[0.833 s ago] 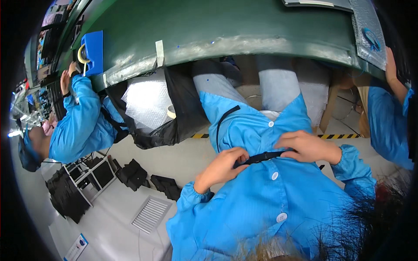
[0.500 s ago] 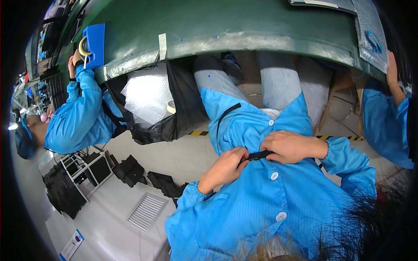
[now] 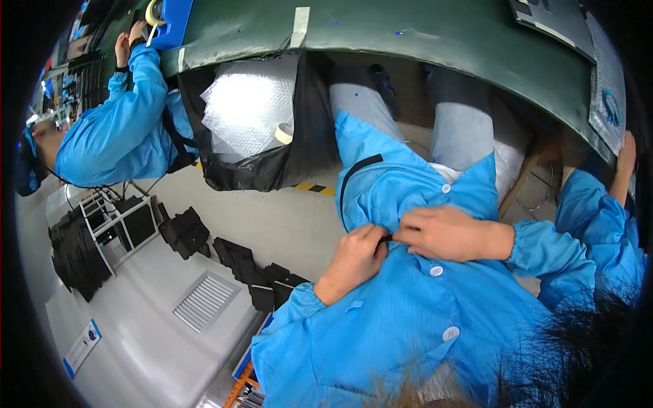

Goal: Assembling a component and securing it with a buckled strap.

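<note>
At the front of my blue work coat, at waist height, my two hands meet on a narrow black strap. My left hand is closed, with thumb and fingers pinching the strap's left end. From the other side my right hand grips it with bent fingers, slightly blurred. Only a short dark piece shows between the fingertips; the rest is hidden by the hands. Another black band lies curved on the coat's lower left side. White buttons run down the coat's front.
Ahead stands a green-topped table. A black bag with bubble wrap and a tape roll hangs at its edge. Co-workers in blue sit left and right. A grey cabinet is at lower left.
My hands have drawn closer together, and less of the black strap shows between them. The view has shifted, so the table and bag appear higher and farther right.
</note>
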`<state>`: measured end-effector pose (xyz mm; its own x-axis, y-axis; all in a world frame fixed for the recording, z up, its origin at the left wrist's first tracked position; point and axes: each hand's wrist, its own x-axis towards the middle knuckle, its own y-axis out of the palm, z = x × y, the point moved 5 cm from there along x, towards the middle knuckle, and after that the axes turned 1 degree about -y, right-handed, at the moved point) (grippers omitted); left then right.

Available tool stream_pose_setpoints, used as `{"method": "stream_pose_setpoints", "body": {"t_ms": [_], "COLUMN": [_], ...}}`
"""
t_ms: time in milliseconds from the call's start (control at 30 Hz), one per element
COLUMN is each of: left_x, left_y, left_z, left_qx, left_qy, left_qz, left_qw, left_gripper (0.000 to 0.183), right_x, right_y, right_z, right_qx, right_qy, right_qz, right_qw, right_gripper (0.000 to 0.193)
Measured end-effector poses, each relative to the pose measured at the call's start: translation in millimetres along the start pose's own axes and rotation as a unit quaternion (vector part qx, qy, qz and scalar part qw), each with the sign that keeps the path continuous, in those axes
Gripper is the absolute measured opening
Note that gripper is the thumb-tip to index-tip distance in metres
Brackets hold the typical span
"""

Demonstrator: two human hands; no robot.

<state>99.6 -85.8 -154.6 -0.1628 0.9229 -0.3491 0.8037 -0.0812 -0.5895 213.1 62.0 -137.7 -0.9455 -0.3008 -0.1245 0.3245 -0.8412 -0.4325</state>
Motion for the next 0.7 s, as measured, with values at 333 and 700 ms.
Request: {"method": "stream_pose_setpoints", "body": {"t_ms": [333, 700], "left_x": [-27.2, -54.2], "left_y": [-16.9, 3.8], "left_z": [15.3, 54.3], "left_qx": [-0.034, -0.212], "left_qy": [0.012, -0.251], "left_qz": [-0.087, 0.153], "left_qw": [0.996, 0.932], "left_gripper": [0.008, 0.028], "right_x": [-4.5, 25.0], "right_y": [-19.3, 5.9], "right_z": [5.5, -11.6], "right_qx": [0.233, 0.065], "right_qy": [-0.029, 0.037], "right_qz": [0.08, -0.042], "right_qw": [0.969, 0.996], "right_gripper": [0.02, 0.016]}}
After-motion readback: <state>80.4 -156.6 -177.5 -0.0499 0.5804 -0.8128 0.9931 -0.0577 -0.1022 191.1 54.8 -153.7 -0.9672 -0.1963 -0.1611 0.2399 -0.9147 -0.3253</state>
